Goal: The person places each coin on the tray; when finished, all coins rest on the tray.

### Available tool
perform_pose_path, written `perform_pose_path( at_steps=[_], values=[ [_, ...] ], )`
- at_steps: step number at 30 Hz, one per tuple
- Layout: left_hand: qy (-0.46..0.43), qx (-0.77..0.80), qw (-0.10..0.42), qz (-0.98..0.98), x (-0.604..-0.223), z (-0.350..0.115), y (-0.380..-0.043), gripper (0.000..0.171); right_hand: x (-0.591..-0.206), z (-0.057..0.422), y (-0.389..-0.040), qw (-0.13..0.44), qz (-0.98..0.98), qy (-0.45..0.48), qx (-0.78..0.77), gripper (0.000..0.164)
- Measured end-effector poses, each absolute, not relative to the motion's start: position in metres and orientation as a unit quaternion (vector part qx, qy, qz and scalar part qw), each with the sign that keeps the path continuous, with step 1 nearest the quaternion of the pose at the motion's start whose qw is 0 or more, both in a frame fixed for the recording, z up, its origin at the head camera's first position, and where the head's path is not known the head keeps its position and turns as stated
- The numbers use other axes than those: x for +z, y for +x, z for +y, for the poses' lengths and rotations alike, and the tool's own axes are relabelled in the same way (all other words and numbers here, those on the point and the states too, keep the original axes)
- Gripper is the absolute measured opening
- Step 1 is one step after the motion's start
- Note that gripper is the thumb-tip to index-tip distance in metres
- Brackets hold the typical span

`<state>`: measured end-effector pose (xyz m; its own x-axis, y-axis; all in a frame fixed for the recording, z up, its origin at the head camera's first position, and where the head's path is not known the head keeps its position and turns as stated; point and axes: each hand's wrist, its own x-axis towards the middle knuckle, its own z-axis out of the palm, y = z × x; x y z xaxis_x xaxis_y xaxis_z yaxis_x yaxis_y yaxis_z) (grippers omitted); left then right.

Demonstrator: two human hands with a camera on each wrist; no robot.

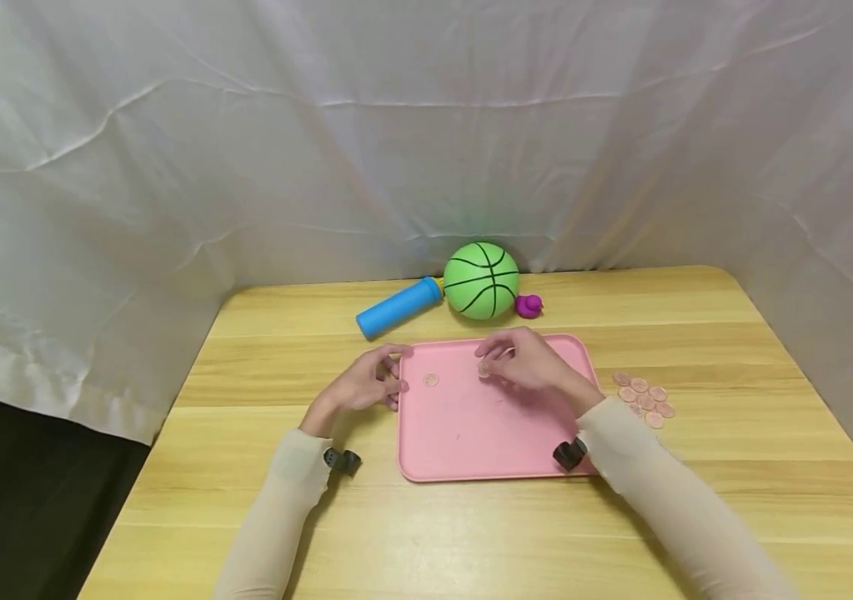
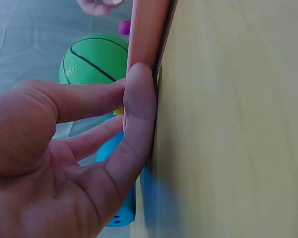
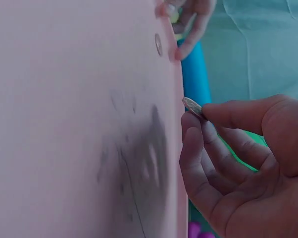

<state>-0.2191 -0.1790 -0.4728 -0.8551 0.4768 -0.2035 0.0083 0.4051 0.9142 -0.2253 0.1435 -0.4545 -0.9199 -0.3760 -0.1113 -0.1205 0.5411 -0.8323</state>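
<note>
Above the pink tray [image 1: 471,446], my right hand [image 1: 525,360] pinches a coin [image 3: 193,107] between thumb and fingertips. The coin is tilted, and the hand's shadow falls on the tray floor in the right wrist view. My left hand [image 1: 358,382] holds the tray's left rim, with thumb and fingers at the edge, as the left wrist view shows close up. One other coin [image 1: 431,379] lies flat inside the tray near its upper left corner. Several copper-coloured coins [image 1: 647,401] lie grouped on the table just right of the tray.
Behind the tray, a green ball [image 1: 481,282] with black lines sits between a blue cylindrical pump [image 1: 398,308] and a small purple duck [image 1: 529,306]. Pale curtains [image 1: 396,150] hang around the back and sides of the wooden table [image 1: 426,542].
</note>
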Motion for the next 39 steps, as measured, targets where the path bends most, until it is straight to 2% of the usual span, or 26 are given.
perform_pose_path(
  at_steps=[11, 26, 39],
  values=[
    [0.154, 0.513, 0.217, 0.816, -0.47, -0.179, -0.219, 0.063, -0.46, 0.108, -0.225, 0.121, 0.878, -0.169, -0.43, 0.011],
    [0.161, 0.518, 0.214, 0.812, -0.471, -0.179, -0.217, 0.061, -0.464, 0.083, -0.225, 0.116, 0.884, -0.174, -0.418, 0.016],
    [0.161, 0.52, 0.218, 0.81, -0.471, -0.178, -0.217, 0.058, -0.463, 0.081, -0.225, 0.099, 0.896, -0.175, -0.396, 0.017]
  ],
)
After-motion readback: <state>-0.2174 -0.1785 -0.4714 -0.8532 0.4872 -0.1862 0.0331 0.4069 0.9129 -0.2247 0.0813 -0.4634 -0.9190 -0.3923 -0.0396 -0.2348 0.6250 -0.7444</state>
